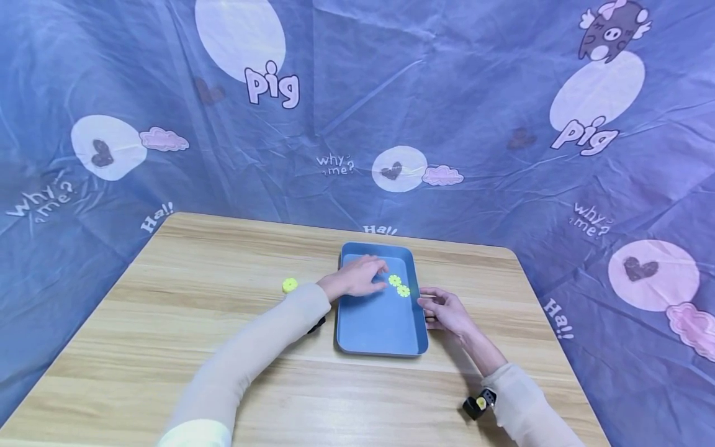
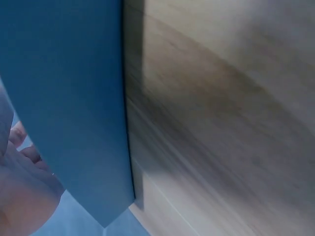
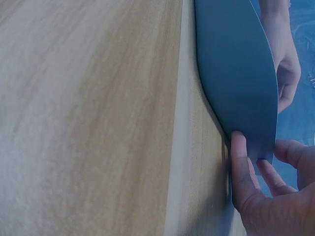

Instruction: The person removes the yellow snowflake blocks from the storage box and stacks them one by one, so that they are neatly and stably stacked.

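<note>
A blue rectangular tray (image 1: pixel 382 332) lies on the table. Inside it, near the right wall, are two flat, flower-shaped yellow-green pieces (image 1: pixel 395 280). My left hand (image 1: pixel 362 276) reaches over the tray's left wall, fingers loosely bent just left of those pieces; nothing shows between them. In the left wrist view the tray wall covers most of that hand. At the tray's right side, my right hand (image 1: pixel 447 310) holds the wall, thumb at the rim and fingertips (image 3: pixel 238 140) against the outside. Another yellow-green piece (image 1: pixel 289 285) lies on the table beyond the left forearm.
The wood-grain table (image 1: pixel 234 261) extends on both sides of the tray. Behind it hangs a blue printed cloth (image 1: pixel 335 124), also running along both sides. A black wrist camera (image 1: pixel 476 406) is strapped at the right sleeve.
</note>
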Motion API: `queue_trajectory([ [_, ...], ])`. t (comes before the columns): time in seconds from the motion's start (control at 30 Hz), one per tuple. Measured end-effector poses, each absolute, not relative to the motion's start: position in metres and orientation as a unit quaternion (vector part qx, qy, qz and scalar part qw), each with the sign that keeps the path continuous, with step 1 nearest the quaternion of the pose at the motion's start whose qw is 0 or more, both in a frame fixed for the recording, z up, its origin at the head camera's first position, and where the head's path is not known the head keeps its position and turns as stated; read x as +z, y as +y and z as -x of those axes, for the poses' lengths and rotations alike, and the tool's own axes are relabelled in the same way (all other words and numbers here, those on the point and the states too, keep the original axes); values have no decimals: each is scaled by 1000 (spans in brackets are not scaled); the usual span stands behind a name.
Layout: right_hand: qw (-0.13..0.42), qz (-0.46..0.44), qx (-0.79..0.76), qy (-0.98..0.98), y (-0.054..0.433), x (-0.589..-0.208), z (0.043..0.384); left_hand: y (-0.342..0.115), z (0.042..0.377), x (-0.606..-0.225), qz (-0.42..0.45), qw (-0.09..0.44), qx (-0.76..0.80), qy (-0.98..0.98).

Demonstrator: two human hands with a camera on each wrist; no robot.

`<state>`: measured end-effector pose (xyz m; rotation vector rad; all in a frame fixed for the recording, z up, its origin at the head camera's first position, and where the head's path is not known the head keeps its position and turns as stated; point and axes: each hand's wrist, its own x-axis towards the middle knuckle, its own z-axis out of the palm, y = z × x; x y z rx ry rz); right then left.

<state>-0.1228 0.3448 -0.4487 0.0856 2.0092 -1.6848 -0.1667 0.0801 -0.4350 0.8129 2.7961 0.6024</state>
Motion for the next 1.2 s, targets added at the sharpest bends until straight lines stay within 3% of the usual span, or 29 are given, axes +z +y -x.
queue_trajectory([
  [0.6, 257, -35, -614, 746, 343, -450, 126, 100, 191, -444, -289, 114, 125, 942],
  [1.2, 256, -44, -613, 746, 338, -451, 130, 105, 203, -453, -290, 109, 105, 945],
])
